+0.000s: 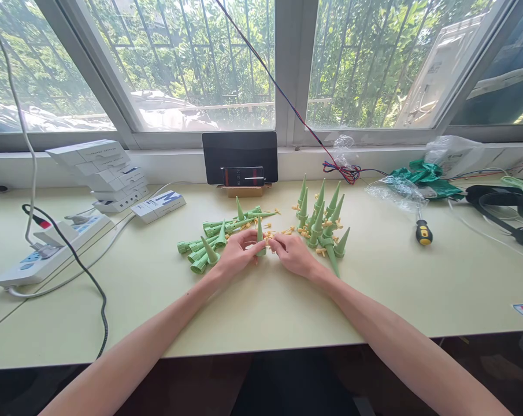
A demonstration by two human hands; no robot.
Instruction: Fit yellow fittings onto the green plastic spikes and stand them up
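The green, cone-shaped plastic spike (260,229) is in front of you, over the pale yellow, smooth worktop (265,318), with its point up. Your left grip (239,252) is closed around its lower part, thumb on the near side. Your right grip (292,253) is narrow, with its fingertips pinched on a small, pale orange plastic piece (269,236) right beside the spike. Your fingers hide the spot where the two parts meet, so I cannot tell if the piece is in the spike or only next to it. To do this bit well, hold the spike firm and straight with your left fingers, low down, so it does not tip. Line the little piece up first, then push gently. If it feels stuck, ease off and line it up again, because a hard push could make it slip or bend. Mind your elbows and wrists too: the standing green plastic spikes with orange bits (316,226) are near your right grip and could topple, and the lying green plastic spikes with wide ends (199,266) are just beside your left and could roll.
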